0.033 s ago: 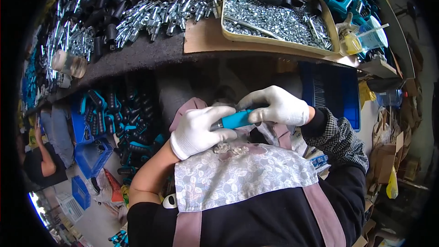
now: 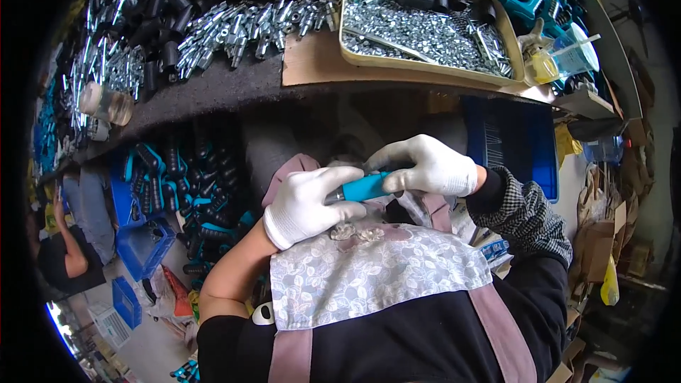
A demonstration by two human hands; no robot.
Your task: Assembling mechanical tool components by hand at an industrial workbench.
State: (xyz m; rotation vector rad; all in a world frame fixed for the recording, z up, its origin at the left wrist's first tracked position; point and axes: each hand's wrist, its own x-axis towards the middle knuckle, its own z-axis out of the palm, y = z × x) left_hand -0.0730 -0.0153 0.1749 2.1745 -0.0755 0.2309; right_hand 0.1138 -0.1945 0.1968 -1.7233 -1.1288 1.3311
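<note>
A small assembly workshop, crowded with parts.

Beyond the gloved hands, a dark felt-topped workbench (image 2: 213,89) carries heaps of shiny zinc-plated metal fittings (image 2: 234,25), black rubber sleeves (image 2: 152,28) and a beige shallow tray of silver nuts and screws (image 2: 433,28). Below and to the left of the hands, blue plastic crates (image 2: 142,245) hold teal-and-black tool handles (image 2: 188,191). Off to the right, flattened brown cardboard boxes (image 2: 599,230) pile up beside a blue plastic bin (image 2: 514,138).

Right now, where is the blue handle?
In the head view, centre: the blue handle is gripped between the gloved left hand and right hand, just above the floral apron.
</note>
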